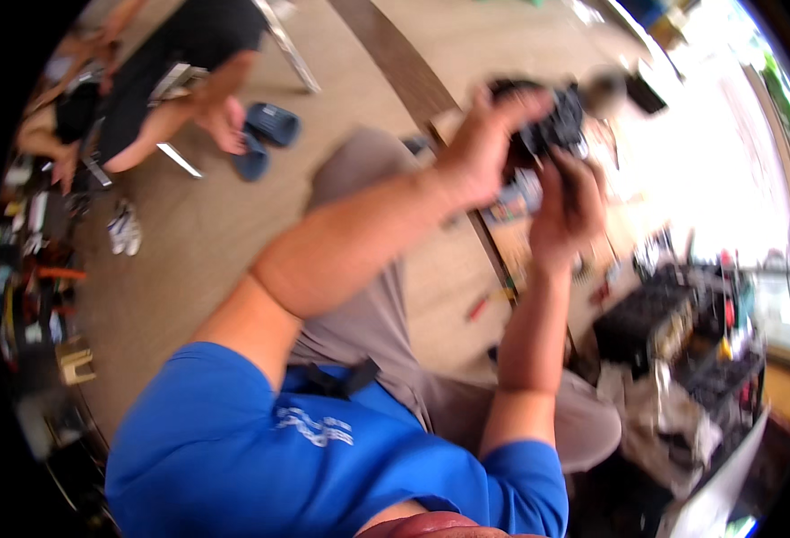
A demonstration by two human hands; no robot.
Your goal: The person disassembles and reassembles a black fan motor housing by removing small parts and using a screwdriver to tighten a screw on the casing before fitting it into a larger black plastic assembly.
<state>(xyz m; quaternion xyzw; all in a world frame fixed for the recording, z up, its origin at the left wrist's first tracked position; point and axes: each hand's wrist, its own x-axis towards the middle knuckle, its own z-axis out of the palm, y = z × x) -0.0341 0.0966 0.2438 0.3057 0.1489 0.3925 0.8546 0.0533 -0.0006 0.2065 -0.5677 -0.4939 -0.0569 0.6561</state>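
Raised in front of me is a black, irregular mechanical part [538, 117], blurred, with a darker object jutting from its right side. My left hand [483, 148] grips its left side, thumb and fingers curled on it. My right hand [567, 202] is closed at its lower edge; a narrow dark piece shows between those fingers, too smeared to identify. Below and behind them lie a light wooden board [502, 242] with small parts and a red-handled tool [493, 300] near its left.
Another person's bare legs [153, 125] and a metal chair [283, 36] are upper left, near blue slippers [269, 125] and white shoes [124, 229]. Cluttered shelving [32, 287] lines the left. Black cases [637, 318] and crumpled bags [664, 421] stand at right, below a bright opening.
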